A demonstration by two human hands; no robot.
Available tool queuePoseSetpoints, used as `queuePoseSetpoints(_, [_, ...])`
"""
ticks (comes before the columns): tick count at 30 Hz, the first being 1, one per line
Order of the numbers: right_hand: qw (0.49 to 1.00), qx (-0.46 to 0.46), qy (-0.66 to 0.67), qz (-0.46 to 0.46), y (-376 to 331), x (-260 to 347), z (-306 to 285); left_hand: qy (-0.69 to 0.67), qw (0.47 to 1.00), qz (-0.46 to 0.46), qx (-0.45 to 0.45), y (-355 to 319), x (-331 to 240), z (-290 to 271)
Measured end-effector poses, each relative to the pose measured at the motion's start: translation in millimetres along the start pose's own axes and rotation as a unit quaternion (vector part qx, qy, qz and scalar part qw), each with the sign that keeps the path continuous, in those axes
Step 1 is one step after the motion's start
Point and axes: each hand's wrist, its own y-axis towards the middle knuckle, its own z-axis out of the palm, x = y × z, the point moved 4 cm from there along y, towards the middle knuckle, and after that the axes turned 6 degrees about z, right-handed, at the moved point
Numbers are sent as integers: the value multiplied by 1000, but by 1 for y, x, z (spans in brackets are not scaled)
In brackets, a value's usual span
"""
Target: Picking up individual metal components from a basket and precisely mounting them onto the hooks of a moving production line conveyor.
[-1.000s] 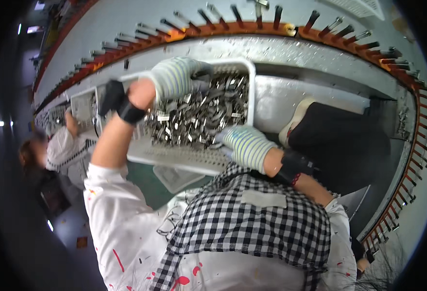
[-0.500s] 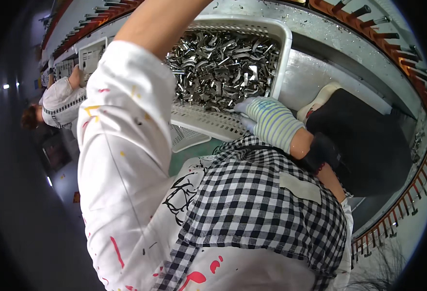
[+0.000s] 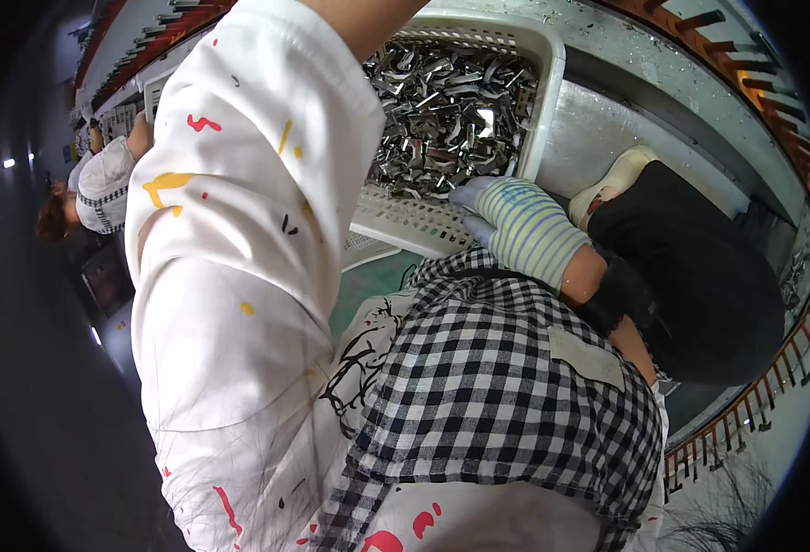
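A white perforated plastic basket (image 3: 552, 92) holds a heap of small, shiny bent metal pieces (image 3: 451, 110). At its near right corner is my right hand (image 3: 524, 221), in a knit glove with yellow-green and blue stripes and grey fingers. Its fingers curl in at the near rim beside the metal pieces; whatever they pinch is too small or hidden to make out. My left arm, in a white sleeve (image 3: 239, 230) with coloured marks, reaches up across the basket's left side. The left hand lies beyond the top edge, out of view.
Orange racks with dark pegs (image 3: 699, 20) run along the far side and lower right. A metal work surface (image 3: 598, 129) lies right of the basket. My dark-trousered leg (image 3: 699, 276) and a cream shoe (image 3: 621, 179) are at right. Another person (image 3: 101, 189) works at far left.
My left arm has swung up and to the right, covering more of the basket's left side. My right hand stays at the near rim, its view shifted slightly.
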Motion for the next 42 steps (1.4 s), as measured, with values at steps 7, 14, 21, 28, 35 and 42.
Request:
queuePoseSetpoints(7, [1000, 11, 8, -3, 4, 2, 1, 36, 804, -355, 476, 14, 36, 23])
queuePoseSetpoints(14, [1000, 17, -17, 3, 0, 2, -8, 68, 993, -98, 13, -59, 61, -22])
queuePoseSetpoints(21, [999, 10, -33, -18, 1, -4, -2, -292, 925, -235, -57, -61, 94, -1])
queuePoseSetpoints(28, [999, 23, -39, 6, 4, 8, -7, -35, 981, -179, 70, -66, 78, -3])
queuePoseSetpoints(35, [997, -26, -64, -33, -3, 3, -4, 78, 994, -28, -64, -48, 34, -2])
queuePoseSetpoints(42, [998, 21, -50, -34, -1, 17, 3, 99, 977, -126, 140, -43, 42, 22])
